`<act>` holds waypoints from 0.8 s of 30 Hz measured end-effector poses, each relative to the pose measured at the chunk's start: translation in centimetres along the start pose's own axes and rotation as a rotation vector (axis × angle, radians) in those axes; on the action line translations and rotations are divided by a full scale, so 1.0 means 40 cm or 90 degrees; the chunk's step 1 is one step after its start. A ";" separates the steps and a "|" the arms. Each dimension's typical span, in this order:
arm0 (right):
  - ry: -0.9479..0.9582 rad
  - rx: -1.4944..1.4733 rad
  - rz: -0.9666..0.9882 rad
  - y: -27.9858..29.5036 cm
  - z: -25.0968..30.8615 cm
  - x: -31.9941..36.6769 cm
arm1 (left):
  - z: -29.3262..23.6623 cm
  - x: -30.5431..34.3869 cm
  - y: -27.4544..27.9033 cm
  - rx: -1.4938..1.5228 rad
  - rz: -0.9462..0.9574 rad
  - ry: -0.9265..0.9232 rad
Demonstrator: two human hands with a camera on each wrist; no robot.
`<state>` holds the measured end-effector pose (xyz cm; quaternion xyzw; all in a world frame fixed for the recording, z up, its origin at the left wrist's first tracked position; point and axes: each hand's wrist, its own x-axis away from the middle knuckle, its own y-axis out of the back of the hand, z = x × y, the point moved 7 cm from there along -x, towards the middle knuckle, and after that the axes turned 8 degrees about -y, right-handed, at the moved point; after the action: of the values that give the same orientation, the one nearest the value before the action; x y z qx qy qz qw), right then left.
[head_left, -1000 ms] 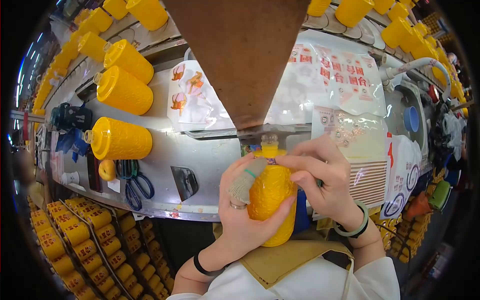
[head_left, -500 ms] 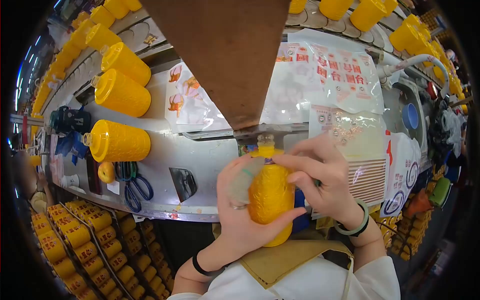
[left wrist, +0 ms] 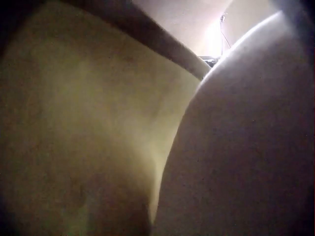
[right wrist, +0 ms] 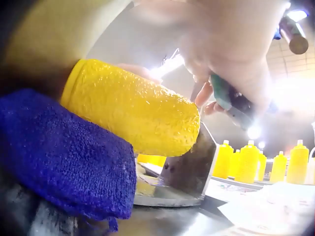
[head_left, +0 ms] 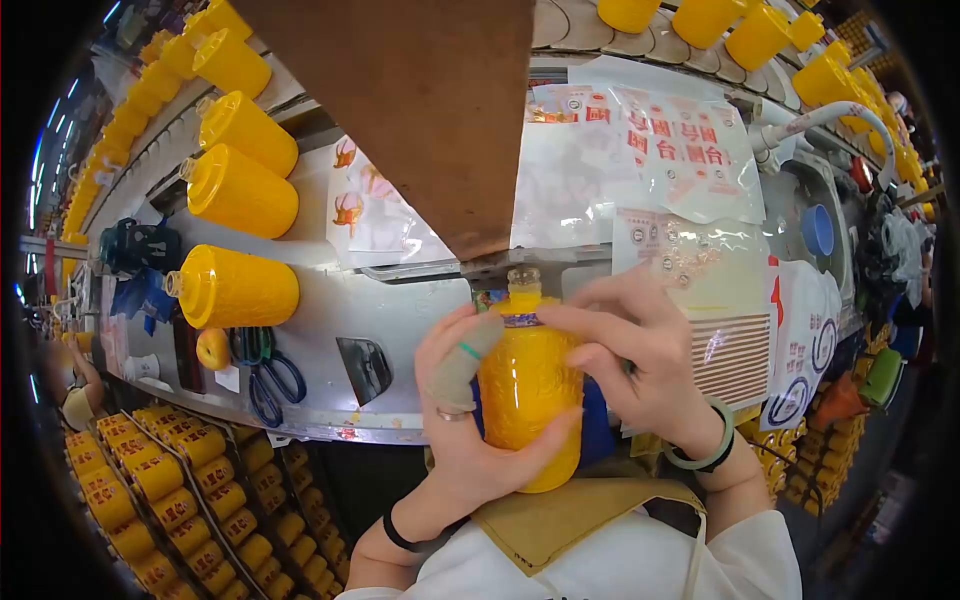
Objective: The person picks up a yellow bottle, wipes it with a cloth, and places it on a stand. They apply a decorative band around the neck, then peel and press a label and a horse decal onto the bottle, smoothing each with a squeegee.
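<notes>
In the head view, a yellow textured bottle (head_left: pixel 530 400) with a clear glass mouth stands tilted in front of the person's apron. The left hand (head_left: pixel 465 450) holds it from the left side, its thumb along the lower body; a pale finger cot (head_left: pixel 465 360) covers one finger. A narrow patterned strip (head_left: pixel 520 320) lies across the bottle's shoulder. The right hand (head_left: pixel 645 355) presses an extended index fingertip at the strip's right end, its thumb lower and apart from it. The right wrist view shows the bottle's body from below; skin and dark blur fill the left wrist view.
On the metal table are more yellow bottles (head_left: pixel 240 287), blue-handled scissors (head_left: pixel 275 385), an apple (head_left: pixel 212 348) and sheets of printed stickers (head_left: pixel 670 150). A brown post (head_left: pixel 430 120) rises ahead. A blue cloth (right wrist: pixel 74 152) lies beside the bottle. Stacked yellow cylinders (head_left: pixel 160 465) stand lower left.
The left fingers have shifted left off the shoulder, so more of the strip shows. The right fingertip stays at the strip's right end. The head view has shifted slightly.
</notes>
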<state>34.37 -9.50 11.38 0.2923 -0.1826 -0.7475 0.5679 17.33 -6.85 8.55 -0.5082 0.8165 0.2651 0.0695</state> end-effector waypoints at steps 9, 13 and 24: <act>-0.007 0.044 -0.026 0.036 -0.044 0.019 | 0.100 0.031 0.001 0.229 -0.007 0.094; -0.017 0.004 -0.031 0.025 -0.017 0.007 | 0.078 0.027 0.008 0.198 -0.028 0.073; -0.015 -0.012 -0.028 0.017 -0.023 0.022 | 0.078 0.027 0.001 0.128 -0.037 0.054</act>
<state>35.31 -10.48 10.87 0.2824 -0.1756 -0.7649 0.5516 16.30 -6.12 5.48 -0.5327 0.8261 0.1582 0.0932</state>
